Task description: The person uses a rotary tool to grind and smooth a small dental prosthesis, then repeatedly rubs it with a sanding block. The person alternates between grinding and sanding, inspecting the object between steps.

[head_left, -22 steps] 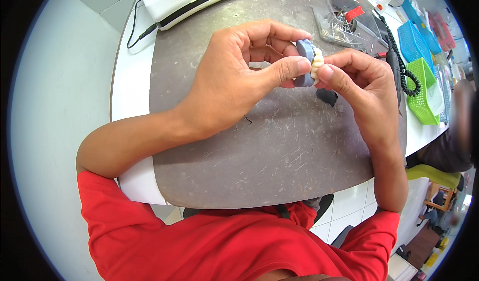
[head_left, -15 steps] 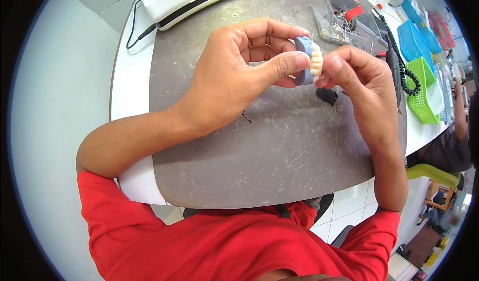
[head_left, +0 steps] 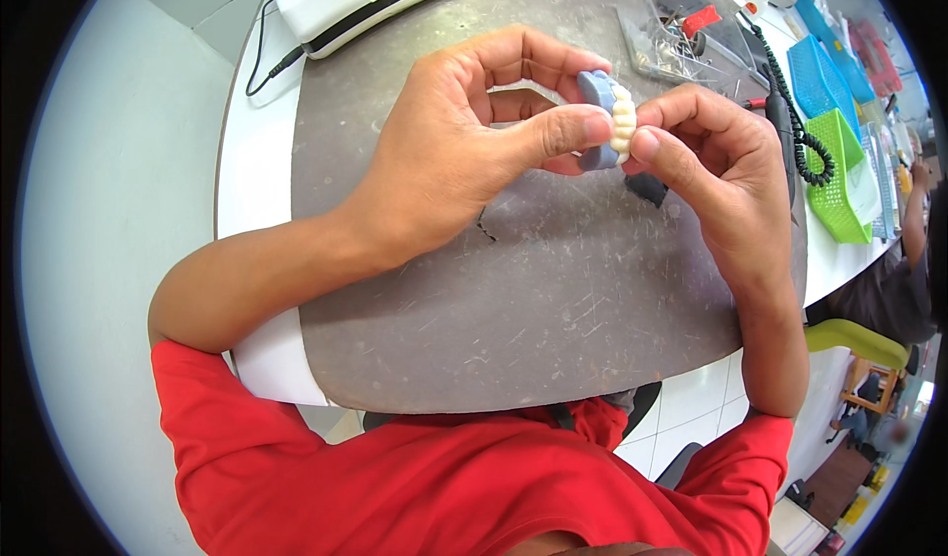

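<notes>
White wall on the far L side, & a big grey-brown tabletop w/ lots of scratches fills the mid part of the head cam view. Up top, to the L, sits a white machine w/ a black stripe & a thin black cord. L hand has its grip closed on a blue-grey block, thumb on the near side & fingers on the far side. On the block's R side is a bumpy row of cream teeth. Block & teeth are both up over the tabletop, btwn the 2 hands. R hand has thumb & pointer tip right at the teeth's R edge; can't tell if its grip pinches them or just touches. Under that hand lies a black scrap. Farther back is a clear box w/ small metal bits. Along the R side: a curly black cord, a green basket, a blue basket, & a co-worker's arm.
</notes>
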Available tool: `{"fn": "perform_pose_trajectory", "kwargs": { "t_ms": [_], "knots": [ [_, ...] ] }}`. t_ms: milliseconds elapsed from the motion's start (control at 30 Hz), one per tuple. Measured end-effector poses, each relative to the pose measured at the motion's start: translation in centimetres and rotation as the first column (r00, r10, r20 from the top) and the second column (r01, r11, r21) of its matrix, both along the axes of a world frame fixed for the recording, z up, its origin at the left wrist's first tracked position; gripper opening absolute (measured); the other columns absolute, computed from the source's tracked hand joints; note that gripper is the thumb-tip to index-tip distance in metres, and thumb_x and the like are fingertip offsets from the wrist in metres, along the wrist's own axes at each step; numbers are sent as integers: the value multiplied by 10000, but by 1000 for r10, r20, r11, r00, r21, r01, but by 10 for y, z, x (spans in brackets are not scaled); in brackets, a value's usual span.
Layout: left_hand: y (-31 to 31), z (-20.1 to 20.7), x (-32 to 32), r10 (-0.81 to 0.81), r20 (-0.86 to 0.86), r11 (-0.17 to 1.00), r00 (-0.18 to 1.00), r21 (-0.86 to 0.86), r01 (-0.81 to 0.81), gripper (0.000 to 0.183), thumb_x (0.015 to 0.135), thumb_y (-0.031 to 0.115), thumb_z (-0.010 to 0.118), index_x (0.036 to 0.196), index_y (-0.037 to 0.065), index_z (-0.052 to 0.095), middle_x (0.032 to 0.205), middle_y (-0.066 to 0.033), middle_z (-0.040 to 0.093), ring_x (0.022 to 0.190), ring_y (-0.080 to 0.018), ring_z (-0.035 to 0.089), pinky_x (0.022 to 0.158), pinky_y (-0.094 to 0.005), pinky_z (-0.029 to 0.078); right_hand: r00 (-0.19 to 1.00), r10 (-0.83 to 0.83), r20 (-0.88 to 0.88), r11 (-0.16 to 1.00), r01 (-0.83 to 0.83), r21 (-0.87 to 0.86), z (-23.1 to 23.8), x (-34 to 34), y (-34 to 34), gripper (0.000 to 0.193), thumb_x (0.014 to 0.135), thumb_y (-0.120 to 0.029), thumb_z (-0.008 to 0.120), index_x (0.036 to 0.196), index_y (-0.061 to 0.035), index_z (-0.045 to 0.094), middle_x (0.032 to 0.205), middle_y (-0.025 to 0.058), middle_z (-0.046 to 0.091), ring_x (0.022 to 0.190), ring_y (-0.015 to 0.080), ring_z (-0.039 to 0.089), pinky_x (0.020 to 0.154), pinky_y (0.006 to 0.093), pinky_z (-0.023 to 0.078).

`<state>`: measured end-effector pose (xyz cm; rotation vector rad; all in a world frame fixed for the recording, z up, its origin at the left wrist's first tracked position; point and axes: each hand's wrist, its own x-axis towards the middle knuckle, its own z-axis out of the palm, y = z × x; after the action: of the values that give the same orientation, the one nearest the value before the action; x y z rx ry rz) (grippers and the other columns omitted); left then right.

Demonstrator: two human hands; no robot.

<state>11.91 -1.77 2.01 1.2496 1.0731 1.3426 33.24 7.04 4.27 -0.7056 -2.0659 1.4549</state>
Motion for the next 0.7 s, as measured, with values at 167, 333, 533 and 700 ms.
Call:
{"fn": "perform_pose_trajectory", "kwargs": {
  "t_ms": [167,333,533,700],
  "knots": [
    [5,-2,-2,-66,170,996,983,-54,76,464,1018,250,709,1387,27,535,1175,-105,707,1114,-162,684,921,-335,612,983,-181,34,929,159,335,7,0,1,171,1005,-139,709,1114,-7,714,940,14,717,829,76,650,786,231,521],
    [10,-5,-6,-50,289,991,956,-103,83,464,1039,268,679,1393,15,515,1188,-101,695,1132,-169,676,939,-330,606,917,-299,264,775,72,628,17,24,2,174,936,-104,747,1074,2,737,912,61,716,751,126,640,694,273,505],
    [11,-7,-10,-42,329,987,943,-131,90,460,1048,275,663,1395,12,512,1200,-91,673,1117,-168,676,960,-326,600,880,-305,365,691,-59,720,-1,27,-13,212,870,-98,786,1071,-37,756,941,101,684,782,274,686,714,371,534],
    [11,-7,-9,-23,337,986,941,-146,77,456,1060,270,641,1411,8,514,1191,-85,675,1112,-167,679,945,-315,605,894,-251,371,784,-38,620,0,26,-13,173,857,-73,787,1016,-50,724,927,103,664,794,277,678,721,382,534]
  ]
}}
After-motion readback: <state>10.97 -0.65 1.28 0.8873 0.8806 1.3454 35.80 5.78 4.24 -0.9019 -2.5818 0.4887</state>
